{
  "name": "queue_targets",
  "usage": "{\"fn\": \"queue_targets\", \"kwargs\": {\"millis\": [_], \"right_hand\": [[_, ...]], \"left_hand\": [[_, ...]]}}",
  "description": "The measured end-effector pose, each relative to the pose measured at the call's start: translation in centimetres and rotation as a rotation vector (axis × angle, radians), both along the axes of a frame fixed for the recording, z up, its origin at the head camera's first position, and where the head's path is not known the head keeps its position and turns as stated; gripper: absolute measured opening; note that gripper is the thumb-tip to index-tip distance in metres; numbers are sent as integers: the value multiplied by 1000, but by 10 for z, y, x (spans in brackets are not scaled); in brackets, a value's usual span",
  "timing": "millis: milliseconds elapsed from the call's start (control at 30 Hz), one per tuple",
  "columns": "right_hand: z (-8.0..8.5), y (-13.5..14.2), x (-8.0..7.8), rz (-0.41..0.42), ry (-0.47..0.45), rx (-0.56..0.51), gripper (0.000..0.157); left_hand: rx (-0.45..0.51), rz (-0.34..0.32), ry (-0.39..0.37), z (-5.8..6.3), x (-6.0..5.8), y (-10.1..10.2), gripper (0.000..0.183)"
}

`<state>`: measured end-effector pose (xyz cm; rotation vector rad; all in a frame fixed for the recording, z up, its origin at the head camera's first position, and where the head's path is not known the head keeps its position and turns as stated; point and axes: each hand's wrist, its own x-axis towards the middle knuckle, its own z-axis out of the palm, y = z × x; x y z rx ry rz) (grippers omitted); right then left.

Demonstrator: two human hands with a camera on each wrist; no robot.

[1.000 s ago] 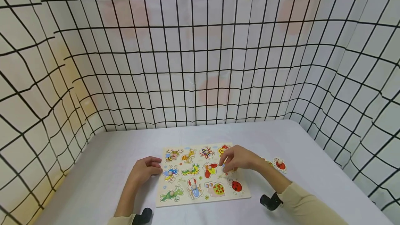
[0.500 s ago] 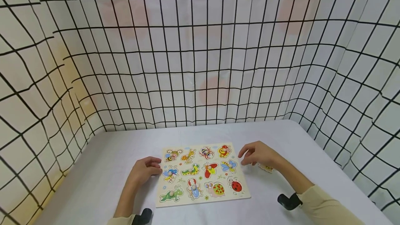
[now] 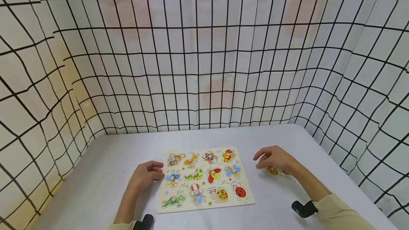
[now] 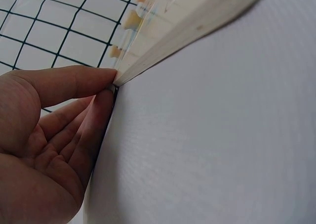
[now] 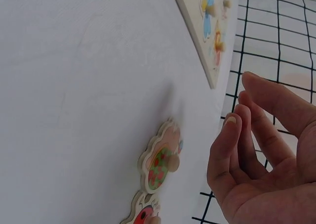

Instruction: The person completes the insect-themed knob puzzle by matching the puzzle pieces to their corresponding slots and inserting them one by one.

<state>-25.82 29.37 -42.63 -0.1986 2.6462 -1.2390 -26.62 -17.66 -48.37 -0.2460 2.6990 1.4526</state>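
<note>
A wooden peg puzzle board (image 3: 230, 204) with colourful insect pictures lies flat on the table. Most pictures bear a small knob; the printed snail (image 3: 221, 195) and printed ladybug (image 3: 240, 191) show none. Along the board's left edge, fingertips of my left hand (image 3: 143, 177) touch it, thumb and finger a little apart. My right hand (image 3: 277, 159) hovers right of the board with loosely bent fingers and nothing in them. Below it lie a knobbed snail puzzle piece (image 5: 159, 159) and a ladybug puzzle piece (image 5: 142, 215), side by side; in the head view the hand partly covers both.
A white cloth covers the table (image 3: 127, 144). Black netting (image 3: 198, 74) over pale sheets rises behind it and on both sides. Each wrist wears a black camera, such as the right wrist camera (image 3: 304, 209).
My right hand has moved right, off the board's blue-winged insect, to above the loose snail and ladybug pieces. The left hand has kept its place at the board's edge.
</note>
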Motion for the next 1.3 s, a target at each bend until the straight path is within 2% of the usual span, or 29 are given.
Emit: {"fn": "queue_targets", "kwargs": {"millis": [367, 633, 1300], "right_hand": [[-5, 20, 1, -41, 5, 53, 31], [-10, 31, 3, -131, -18, 85, 31], [-28, 52, 2, -174, -68, 60, 28]], "left_hand": [[24, 2, 13, 1, 1, 3, 35], [36, -19, 30, -2, -1, 0, 35], [28, -13, 27, 3, 2, 1, 35]]}}
